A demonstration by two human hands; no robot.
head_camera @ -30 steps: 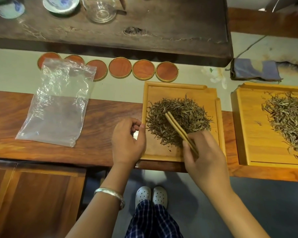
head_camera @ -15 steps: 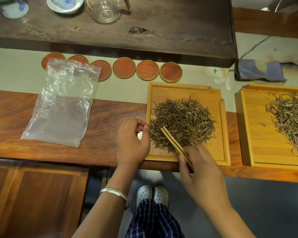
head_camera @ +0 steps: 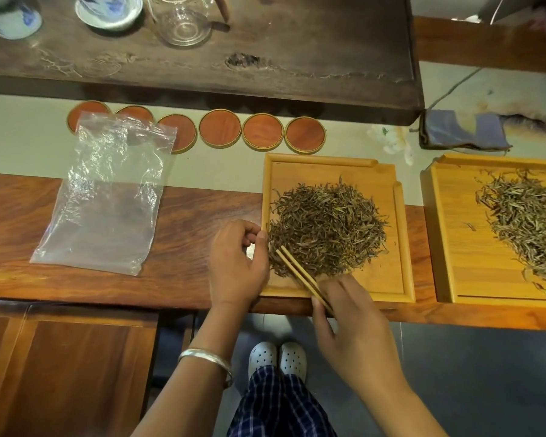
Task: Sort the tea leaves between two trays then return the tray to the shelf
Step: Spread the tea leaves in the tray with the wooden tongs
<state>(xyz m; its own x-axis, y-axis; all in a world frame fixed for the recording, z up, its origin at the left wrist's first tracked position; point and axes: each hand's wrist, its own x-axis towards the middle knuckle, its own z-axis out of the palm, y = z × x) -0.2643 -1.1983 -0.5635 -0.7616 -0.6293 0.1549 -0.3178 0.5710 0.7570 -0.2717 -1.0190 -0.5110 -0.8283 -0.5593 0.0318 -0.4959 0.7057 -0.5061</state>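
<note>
— What ran off the edge?
— The right tray (head_camera: 435,234) and its leaves (head_camera: 524,222) were cut off at the right; the cups (head_camera: 108,11) and glass (head_camera: 183,23) at the top.
— Anything hidden?
— The bag (head_camera: 108,197) covered part of three coasters (head_camera: 177,130).

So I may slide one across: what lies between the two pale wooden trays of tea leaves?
In the head view, nothing: only bare reddish wooden tabletop separates the near wooden tray from the right-hand wooden tray.
</note>
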